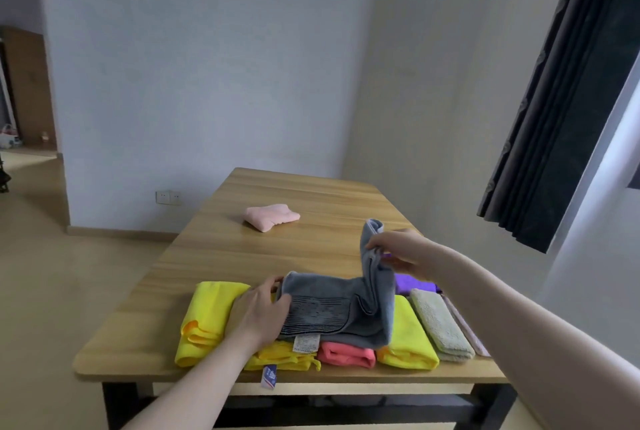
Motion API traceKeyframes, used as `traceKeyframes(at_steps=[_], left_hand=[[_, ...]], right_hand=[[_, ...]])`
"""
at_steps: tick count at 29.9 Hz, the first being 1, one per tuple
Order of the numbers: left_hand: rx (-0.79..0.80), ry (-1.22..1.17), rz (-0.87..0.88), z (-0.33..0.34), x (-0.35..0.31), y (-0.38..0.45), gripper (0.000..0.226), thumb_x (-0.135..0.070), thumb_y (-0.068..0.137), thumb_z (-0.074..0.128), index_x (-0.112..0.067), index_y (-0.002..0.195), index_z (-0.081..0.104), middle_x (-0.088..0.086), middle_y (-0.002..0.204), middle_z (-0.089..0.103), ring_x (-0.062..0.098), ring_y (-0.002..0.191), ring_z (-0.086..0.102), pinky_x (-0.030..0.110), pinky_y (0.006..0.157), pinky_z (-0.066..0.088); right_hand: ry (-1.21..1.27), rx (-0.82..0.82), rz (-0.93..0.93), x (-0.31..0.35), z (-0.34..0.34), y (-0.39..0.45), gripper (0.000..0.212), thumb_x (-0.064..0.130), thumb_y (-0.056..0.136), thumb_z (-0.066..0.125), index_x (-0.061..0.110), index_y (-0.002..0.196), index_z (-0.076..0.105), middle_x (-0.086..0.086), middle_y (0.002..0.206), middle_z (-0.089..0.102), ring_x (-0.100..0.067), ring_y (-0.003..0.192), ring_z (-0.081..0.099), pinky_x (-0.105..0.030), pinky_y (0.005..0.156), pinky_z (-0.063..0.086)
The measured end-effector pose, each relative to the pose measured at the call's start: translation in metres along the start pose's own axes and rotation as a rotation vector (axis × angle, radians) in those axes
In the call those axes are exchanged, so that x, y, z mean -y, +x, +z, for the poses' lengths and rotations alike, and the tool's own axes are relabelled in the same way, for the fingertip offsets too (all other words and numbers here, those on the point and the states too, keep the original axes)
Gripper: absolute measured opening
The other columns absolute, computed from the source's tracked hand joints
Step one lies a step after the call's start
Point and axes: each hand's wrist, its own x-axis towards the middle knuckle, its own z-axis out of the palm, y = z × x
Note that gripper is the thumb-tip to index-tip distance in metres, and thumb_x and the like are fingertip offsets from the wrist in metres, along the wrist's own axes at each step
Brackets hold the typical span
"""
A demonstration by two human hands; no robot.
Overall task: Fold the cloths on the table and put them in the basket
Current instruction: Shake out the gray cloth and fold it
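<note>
The right hand [398, 251] has a pinching grip on the raised end of a grey cloth [332, 312], lifting it upright. The left hand [263, 312] presses the cloth's other end flat, fingers straight. The cloth lies on yellow cloths [407, 336] and a red cloth [346, 353] at the tabletop's [277, 249] near edge. No basket is visible. A loose pinch could let the fold slump crooked.

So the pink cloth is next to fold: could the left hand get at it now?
Probably not yet: the left hand is pressing down the grey cloth, though bare table lies open toward the pink cloth.
</note>
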Motion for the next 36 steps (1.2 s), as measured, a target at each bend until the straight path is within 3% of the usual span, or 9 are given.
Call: traceKeyframes(at_steps=[7, 11, 14, 17, 22, 26, 31, 33, 36], left_hand=[[-0.033, 0.093, 0.046, -0.003, -0.003, -0.002, 0.042, -0.049, 0.095, 0.041, -0.040, 0.135, 0.051, -0.010, 0.121, 0.067, 0.016, 0.114, 0.059, 0.038, 0.101, 0.045], [-0.030, 0.078, 0.057, -0.003, -0.003, -0.003, 0.038, -0.047, 0.096, 0.042, -0.041, 0.132, 0.053, -0.011, 0.124, 0.067, 0.016, 0.116, 0.058, 0.039, 0.103, 0.045], [-0.035, 0.067, 0.062, -0.003, -0.004, -0.004, 0.034, -0.046, 0.098, 0.042, -0.041, 0.128, 0.055, -0.012, 0.122, 0.066, 0.016, 0.116, 0.058, 0.040, 0.103, 0.045], [-0.030, 0.065, 0.053, -0.003, -0.003, -0.004, 0.035, -0.053, 0.096, 0.039, -0.044, 0.125, 0.055, -0.014, 0.120, 0.068, 0.014, 0.112, 0.060, 0.040, 0.100, 0.047], [-0.020, 0.051, 0.032, -0.005, -0.004, -0.005, 0.044, -0.055, 0.090, 0.031, -0.043, 0.123, 0.057, -0.015, 0.117, 0.069, 0.015, 0.109, 0.061, 0.040, 0.095, 0.050], [-0.029, 0.017, 0.008, -0.005, -0.004, -0.004, 0.040, -0.041, 0.097, 0.035, -0.040, 0.131, 0.056, -0.012, 0.127, 0.067, 0.017, 0.116, 0.059, 0.039, 0.100, 0.047], [-0.056, -0.059, 0.013, -0.008, -0.011, -0.009, 0.055, -0.047, 0.087, 0.027, -0.035, 0.128, 0.061, -0.009, 0.125, 0.069, 0.017, 0.110, 0.061, 0.032, 0.090, 0.047], [-0.052, -0.098, 0.020, -0.009, -0.015, -0.012, 0.053, -0.055, 0.088, 0.026, -0.037, 0.121, 0.062, -0.012, 0.117, 0.070, 0.015, 0.101, 0.059, 0.031, 0.083, 0.045], [-0.032, -0.132, 0.021, -0.010, -0.014, -0.012, 0.058, -0.073, 0.086, 0.025, -0.039, 0.116, 0.061, -0.019, 0.107, 0.069, 0.012, 0.099, 0.061, 0.032, 0.082, 0.046]], right_hand=[[-0.073, 0.091, -0.013, 0.009, 0.065, 0.008, 0.014, 0.010, 0.083, 0.074, 0.007, 0.092, 0.065, -0.007, 0.073, 0.064, -0.017, 0.054, 0.066, -0.022, 0.051, 0.054], [-0.123, 0.120, -0.028, -0.004, 0.093, 0.015, 0.026, 0.012, 0.078, 0.078, 0.000, 0.100, 0.072, -0.013, 0.081, 0.073, -0.023, 0.067, 0.071, -0.036, 0.078, 0.064], [-0.129, 0.137, -0.032, -0.012, 0.107, 0.017, 0.021, 0.011, 0.076, 0.077, 0.001, 0.093, 0.073, -0.013, 0.075, 0.072, -0.022, 0.060, 0.066, -0.033, 0.069, 0.062], [-0.112, 0.139, -0.036, -0.017, 0.114, 0.012, 0.015, 0.010, 0.079, 0.076, 0.005, 0.091, 0.071, -0.016, 0.085, 0.074, -0.022, 0.063, 0.068, -0.032, 0.067, 0.062], [0.050, 0.203, -0.026, -0.027, 0.114, 0.006, 0.032, 0.006, 0.082, 0.080, 0.005, 0.110, 0.064, -0.018, 0.101, 0.070, -0.027, 0.079, 0.077, -0.030, 0.066, 0.062], [0.173, 0.070, -0.167, -0.039, 0.091, 0.003, 0.021, 0.005, 0.087, 0.072, 0.007, 0.107, 0.069, -0.018, 0.101, 0.072, -0.024, 0.077, 0.074, -0.035, 0.071, 0.064], [-0.118, -0.281, -0.253, -0.076, 0.052, 0.000, 0.024, 0.015, 0.081, 0.069, 0.025, 0.103, 0.068, 0.009, 0.104, 0.068, -0.012, 0.085, 0.066, -0.027, 0.075, 0.048], [-0.119, -0.293, -0.193, -0.094, 0.044, 0.001, 0.030, 0.021, 0.083, 0.073, 0.022, 0.112, 0.064, 0.007, 0.110, 0.065, -0.010, 0.094, 0.062, -0.027, 0.082, 0.043], [-0.069, -0.207, -0.071, -0.112, 0.044, 0.007, 0.046, 0.040, 0.082, 0.077, 0.018, 0.119, 0.061, 0.005, 0.110, 0.067, -0.012, 0.096, 0.065, -0.033, 0.089, 0.051]])
